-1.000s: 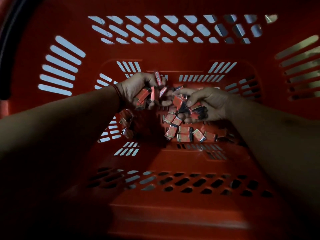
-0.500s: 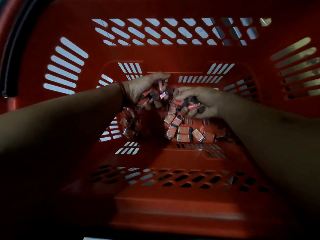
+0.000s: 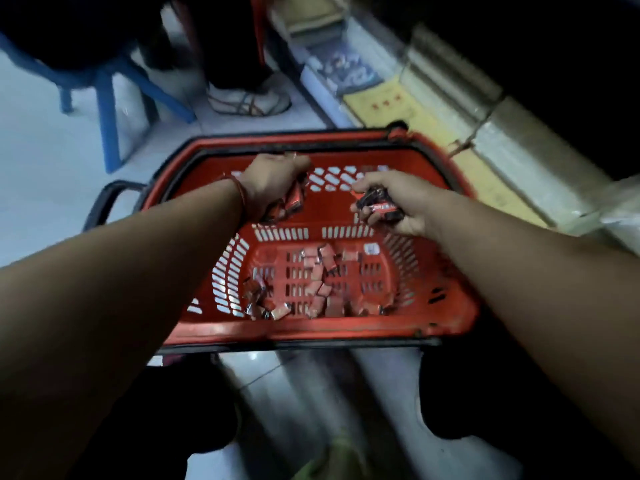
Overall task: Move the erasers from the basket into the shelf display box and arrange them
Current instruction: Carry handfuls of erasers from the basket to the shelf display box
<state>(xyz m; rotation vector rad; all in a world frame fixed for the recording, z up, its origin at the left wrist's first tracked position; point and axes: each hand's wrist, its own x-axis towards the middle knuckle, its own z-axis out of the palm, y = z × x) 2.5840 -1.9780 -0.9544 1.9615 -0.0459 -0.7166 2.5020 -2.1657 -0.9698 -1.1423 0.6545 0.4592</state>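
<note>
Erasers (image 3: pixel 322 282) fill both fists, left hand (image 3: pixel 273 183) and right hand (image 3: pixel 391 202) above the basket (image 3: pixel 298 336); lift level, keeping both handfuls tightly clenched.

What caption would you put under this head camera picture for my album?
Left hand and right hand each grip erasers above a red basket with more loose inside.
</note>
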